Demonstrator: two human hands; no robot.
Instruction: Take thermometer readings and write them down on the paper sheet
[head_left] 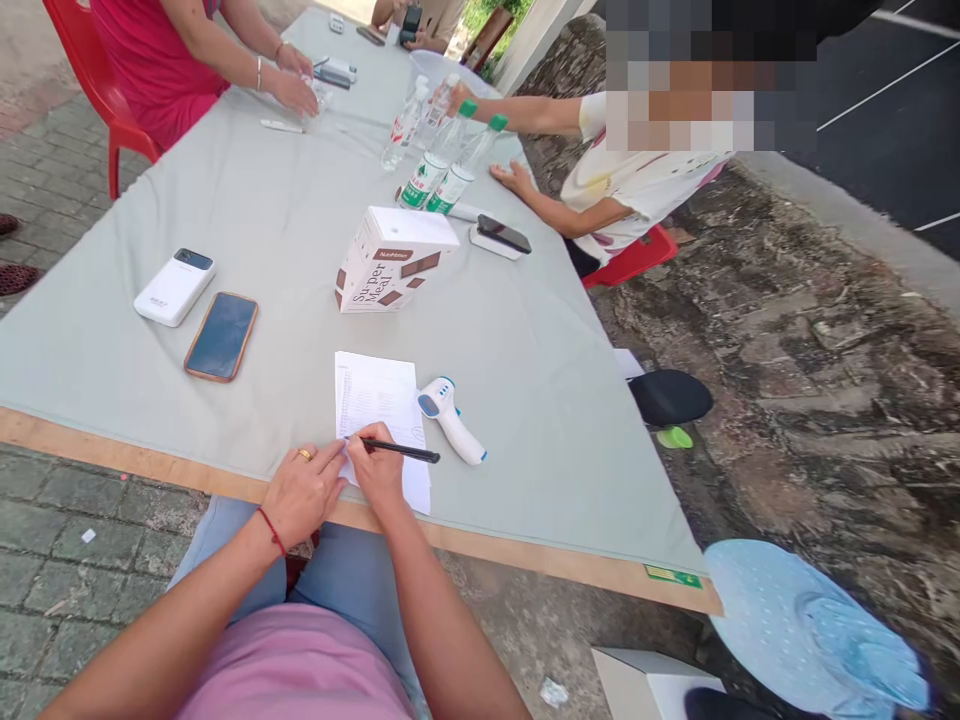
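Note:
A black pen (401, 450) is gripped in my right hand (377, 470), its tip end down on a printed sheet of paper (375, 390) near the table's front edge. Beside it, my left hand (304, 487) lies flat with fingers stretched out, fingertips at the sheet's left edge. A gold ring and a red string bracelet are on that hand and wrist. Just right of the paper rests a white and blue infrared thermometer (454, 422). Behind the sheet stands a white and brown "Super Meal" box (397, 260).
To the left lie a phone (221, 337) and a white power bank (175, 288). Several water bottles (439, 165) stand behind the box, near another phone (504, 236). Co-workers' hands (296, 85) are at the far left; a person sits at the right. A light-blue hat (810, 620) is below right.

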